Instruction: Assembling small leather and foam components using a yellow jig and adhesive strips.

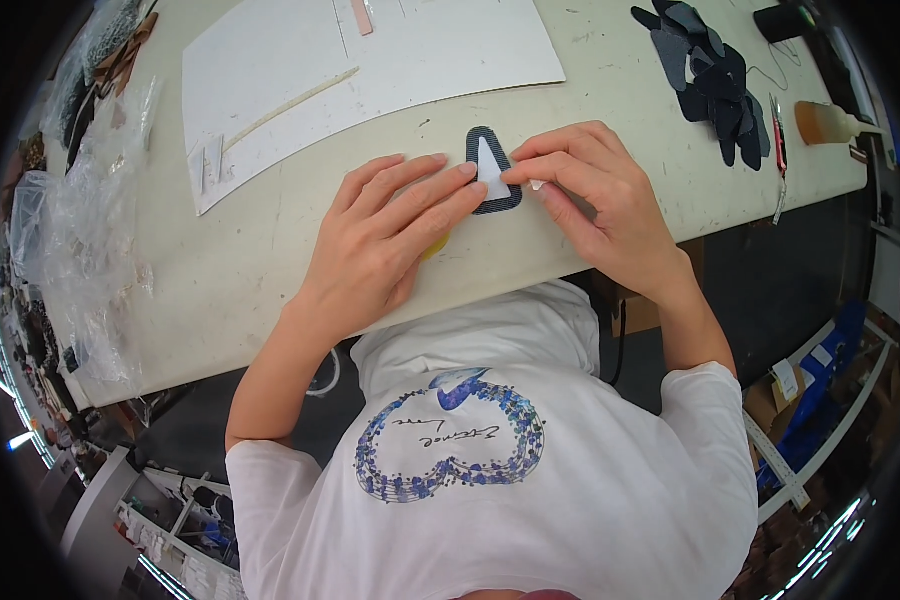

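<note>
Both hands rest on a cream worktable [270, 250] with a scuffed, matte surface. Between them lies a dark fabric piece [493, 170], a rounded tapered shape with a fine woven or mesh texture, lying flat near the table's front edge. On top of it sits a white triangular patch [490, 165], smooth and paper-like, so that the dark material shows as a border around it. The long axis of the piece runs away from the person, narrow end pointing toward the far side of the table, broad end toward the person.

The left hand [390, 240] lies palm down, fingers extended and close together, fingertips pressing the left side of the piece; it grasps nothing. A small yellow object [436, 245] shows under this hand; its kind cannot be told. The right hand [595, 195] is bent, with thumb and forefinger pinched together at the right edge of the white patch.

Further back lies a large white paper sheet [370, 60], flat, with a thin pale strip [290, 108] on it. At far right is a pile of dark cut fabric pieces [715, 85], overlapping. Crumpled clear plastic bags [80, 230] sit at the left edge.
</note>
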`<state>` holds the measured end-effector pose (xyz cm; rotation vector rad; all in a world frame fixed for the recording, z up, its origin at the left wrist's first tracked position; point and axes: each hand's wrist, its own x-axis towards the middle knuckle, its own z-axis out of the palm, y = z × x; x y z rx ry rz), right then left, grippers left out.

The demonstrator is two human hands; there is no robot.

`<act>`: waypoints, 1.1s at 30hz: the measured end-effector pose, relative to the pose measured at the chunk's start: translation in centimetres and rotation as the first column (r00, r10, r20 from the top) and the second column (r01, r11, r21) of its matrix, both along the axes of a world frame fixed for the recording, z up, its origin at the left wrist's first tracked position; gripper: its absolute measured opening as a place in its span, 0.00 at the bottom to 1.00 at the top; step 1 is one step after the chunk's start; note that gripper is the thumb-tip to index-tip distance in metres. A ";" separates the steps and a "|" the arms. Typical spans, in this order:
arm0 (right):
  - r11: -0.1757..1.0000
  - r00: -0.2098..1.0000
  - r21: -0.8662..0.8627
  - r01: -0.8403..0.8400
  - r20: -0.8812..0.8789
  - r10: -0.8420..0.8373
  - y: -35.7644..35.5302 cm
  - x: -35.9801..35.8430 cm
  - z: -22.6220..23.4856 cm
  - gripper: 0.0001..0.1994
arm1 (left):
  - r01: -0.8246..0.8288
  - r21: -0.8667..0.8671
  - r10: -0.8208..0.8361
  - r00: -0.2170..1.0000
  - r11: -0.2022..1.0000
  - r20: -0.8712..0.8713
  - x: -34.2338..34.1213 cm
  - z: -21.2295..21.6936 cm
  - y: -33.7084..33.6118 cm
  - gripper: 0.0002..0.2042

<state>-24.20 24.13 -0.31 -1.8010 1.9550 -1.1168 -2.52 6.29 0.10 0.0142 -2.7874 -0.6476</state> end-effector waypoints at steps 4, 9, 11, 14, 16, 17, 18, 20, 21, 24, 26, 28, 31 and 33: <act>1.000 1.000 0.009 0.008 -0.009 -0.008 -1.6 -0.4 0.7 0.15 | -0.072 0.099 0.075 0.997 0.992 -0.031 -0.1 0.2 -0.5 0.29; 0.933 0.913 0.193 -0.303 -0.223 0.342 -4.7 -1.8 2.8 0.22 | -0.209 0.139 0.221 0.973 0.968 -0.070 1.5 0.7 -2.1 0.29; 0.904 0.897 0.275 -0.326 -0.213 0.388 -5.7 -2.1 4.1 0.22 | -0.254 0.152 0.272 0.956 0.955 -0.112 1.9 0.9 -2.6 0.29; 0.850 0.845 0.355 -0.390 -0.228 0.483 -7.2 -2.8 4.8 0.16 | -0.259 0.184 0.281 0.954 0.948 -0.104 2.3 1.0 -3.0 0.27; 0.801 0.825 0.430 -0.416 -0.191 0.531 -8.3 -3.1 5.6 0.15 | -0.269 0.171 0.294 0.946 0.948 -0.138 2.6 1.1 -2.8 0.27; 0.750 0.823 0.502 -0.430 -0.123 0.554 -8.9 -3.3 5.9 0.14 | -0.262 0.162 0.285 0.948 0.951 -0.142 2.7 1.2 -2.7 0.27; 0.741 0.803 0.515 -0.430 -0.158 0.575 -9.4 -3.5 6.0 0.11 | -0.248 0.195 0.276 0.951 0.949 -0.136 2.8 1.3 -2.5 0.28; 0.718 0.869 0.545 -0.432 0.039 0.493 -10.8 -4.4 6.0 0.10 | -0.243 0.180 0.272 0.950 0.953 -0.156 2.8 1.1 -2.1 0.27; 0.697 0.898 0.567 -0.439 0.249 0.363 -11.6 -4.8 6.0 0.09 | -0.227 0.164 0.253 0.955 0.960 -0.155 2.8 1.1 -2.0 0.27; 0.808 0.890 0.469 -0.356 0.434 0.140 -15.4 -7.3 4.7 0.09 | -0.206 0.151 0.228 0.963 0.967 -0.146 2.8 0.6 -2.1 0.26; 0.867 0.890 0.445 -0.225 0.455 -0.002 -18.2 -8.6 4.1 0.10 | -0.184 0.151 0.206 0.968 0.971 -0.141 3.0 0.3 -2.0 0.25; 0.876 0.907 0.456 -0.157 0.418 -0.055 -20.5 -8.9 3.6 0.11 | -0.165 0.133 0.182 0.975 0.977 -0.127 3.4 0.1 -2.0 0.24; 0.964 0.998 0.260 0.054 0.028 -0.063 -22.6 -8.2 2.5 0.13 | -0.169 0.128 0.185 0.975 0.977 -0.126 3.6 -0.1 -2.1 0.24; 0.971 0.991 0.202 0.126 -0.063 -0.116 -22.5 -8.2 2.4 0.14 | -0.199 0.116 0.214 0.968 0.973 -0.135 3.6 -0.2 -2.2 0.24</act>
